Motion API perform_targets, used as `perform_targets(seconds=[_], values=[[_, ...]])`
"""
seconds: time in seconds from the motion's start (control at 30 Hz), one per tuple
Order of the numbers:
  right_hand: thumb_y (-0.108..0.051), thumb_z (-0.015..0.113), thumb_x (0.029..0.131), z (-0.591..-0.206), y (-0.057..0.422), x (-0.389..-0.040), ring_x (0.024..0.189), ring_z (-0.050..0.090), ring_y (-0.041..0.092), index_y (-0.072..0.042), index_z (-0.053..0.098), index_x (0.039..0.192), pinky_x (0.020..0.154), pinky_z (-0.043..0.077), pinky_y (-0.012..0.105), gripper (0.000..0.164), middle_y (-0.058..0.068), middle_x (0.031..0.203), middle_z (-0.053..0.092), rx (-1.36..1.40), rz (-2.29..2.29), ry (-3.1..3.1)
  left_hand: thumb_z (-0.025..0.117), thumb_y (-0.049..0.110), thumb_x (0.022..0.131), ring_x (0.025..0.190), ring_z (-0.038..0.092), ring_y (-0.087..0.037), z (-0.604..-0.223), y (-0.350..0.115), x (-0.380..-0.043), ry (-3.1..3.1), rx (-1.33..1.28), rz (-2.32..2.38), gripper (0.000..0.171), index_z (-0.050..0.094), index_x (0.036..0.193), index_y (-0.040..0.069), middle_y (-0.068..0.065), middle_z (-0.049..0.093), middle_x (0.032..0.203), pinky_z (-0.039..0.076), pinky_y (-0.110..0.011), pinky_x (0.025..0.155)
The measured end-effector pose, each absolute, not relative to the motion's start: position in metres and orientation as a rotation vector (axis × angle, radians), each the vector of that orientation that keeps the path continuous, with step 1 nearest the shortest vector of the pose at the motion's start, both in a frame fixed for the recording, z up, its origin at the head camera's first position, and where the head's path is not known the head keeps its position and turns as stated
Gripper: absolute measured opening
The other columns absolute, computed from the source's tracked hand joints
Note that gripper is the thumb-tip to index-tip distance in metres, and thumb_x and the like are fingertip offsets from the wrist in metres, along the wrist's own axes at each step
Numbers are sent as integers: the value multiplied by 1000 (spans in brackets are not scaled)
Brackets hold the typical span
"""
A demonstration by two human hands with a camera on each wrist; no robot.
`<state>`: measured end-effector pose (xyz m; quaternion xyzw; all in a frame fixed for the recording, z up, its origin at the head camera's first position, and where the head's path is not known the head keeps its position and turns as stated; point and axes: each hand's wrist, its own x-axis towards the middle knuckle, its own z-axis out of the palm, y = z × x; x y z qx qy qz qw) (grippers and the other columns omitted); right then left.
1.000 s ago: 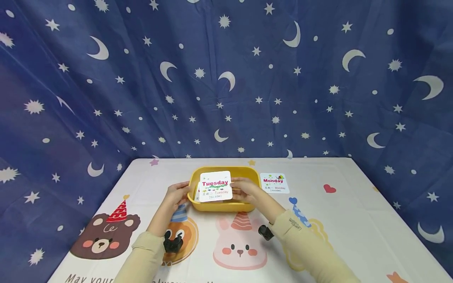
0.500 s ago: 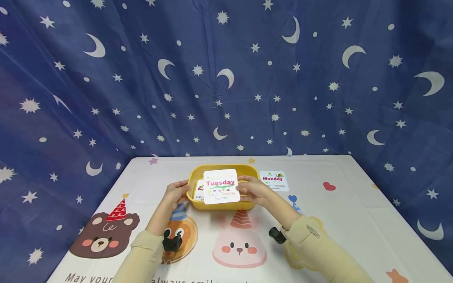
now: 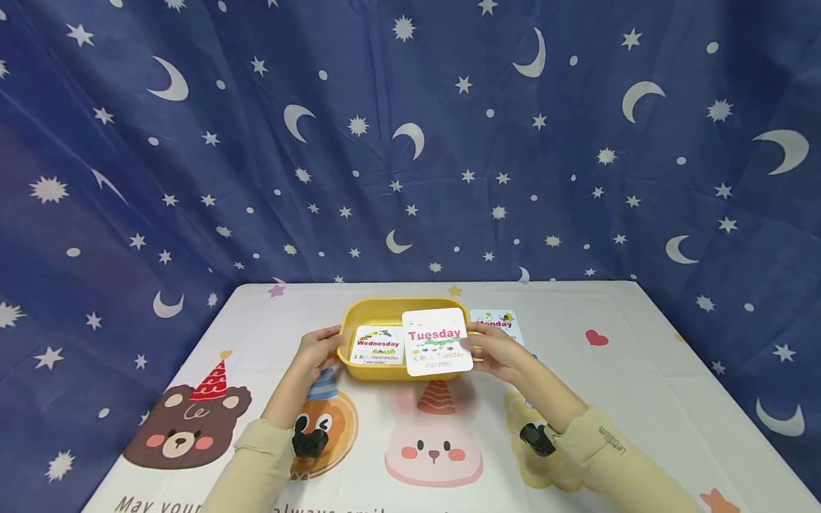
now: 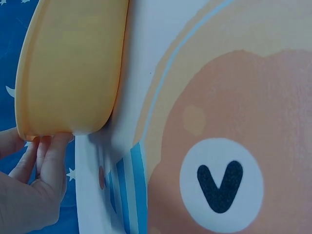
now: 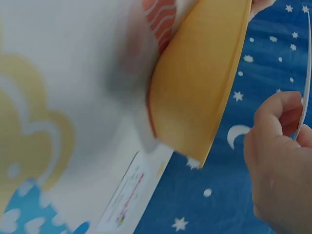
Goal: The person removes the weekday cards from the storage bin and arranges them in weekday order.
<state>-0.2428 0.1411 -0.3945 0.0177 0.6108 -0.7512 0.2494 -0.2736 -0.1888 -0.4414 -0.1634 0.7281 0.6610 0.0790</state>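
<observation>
A square white card printed "Tuesday" (image 3: 437, 342) is pinched at its right edge by my right hand (image 3: 499, 350), raised above the right part of a yellow plastic bin (image 3: 378, 372). In the right wrist view the card (image 5: 307, 83) appears edge-on between the thumb and fingers. At the bin's left end my left hand (image 3: 318, 350) grips the rim; the left wrist view shows its fingers (image 4: 54, 153) against the bin's outer wall. Inside the bin a "Wednesday" card (image 3: 378, 345) lies face up on the left. The held card hides the bin's right part.
A "Monday" card (image 3: 497, 322) lies on the table right of the bin, partly covered by my right hand. A white tablecloth (image 3: 641, 399) with cartoon animals covers the table. Behind it hangs a blue curtain (image 3: 449, 142) with moons and stars.
My right hand has moved right with the "Tuesday" card, uncovering the "Wednesday" card in the bin. The left hand has stayed at the bin's left end.
</observation>
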Motion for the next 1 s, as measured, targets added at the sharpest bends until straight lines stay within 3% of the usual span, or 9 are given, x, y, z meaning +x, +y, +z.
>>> perform_targets(seconds=[0.2, 0.43, 0.67, 1.0], values=[[-1, 44, 96, -399, 173, -238, 83, 65, 12, 5, 18, 145, 72, 58, 25, 55, -1, 93, 63, 74, -2079, 1614, 51, 9, 95, 75, 58, -8, -441, -187, -274, 2179, -494, 1978, 42, 47, 135, -2, -22, 56, 122, 52, -16, 59], [-3, 45, 96, -407, 200, -233, 82, 65, 12, 5, 14, 146, 73, 59, 26, 60, -1, 91, 63, 128, -2093, 1632, 52, 8, 94, 72, 60, -7, -443, -187, -273, 2174, -483, 1983, 42, 47, 135, -3, -19, 61, 115, 51, -15, 56], [-4, 43, 97, -417, 223, -234, 83, 65, 9, 7, 8, 147, 75, 58, 25, 62, -3, 90, 64, 137, -2102, 1653, 51, 8, 95, 76, 59, -8, -442, -189, -272, 2188, -489, 1966, 43, 46, 136, -3, -23, 55, 124, 53, -16, 59], [2, 41, 96, -426, 264, -241, 82, 63, 9, 2, -8, 149, 73, 58, 24, 72, -4, 88, 62, 208, -2173, 1615, 51, 9, 95, 76, 58, -8, -441, -189, -273, 2203, -498, 1952, 42, 47, 135, -1, -20, 56, 122, 52, -15, 60]])
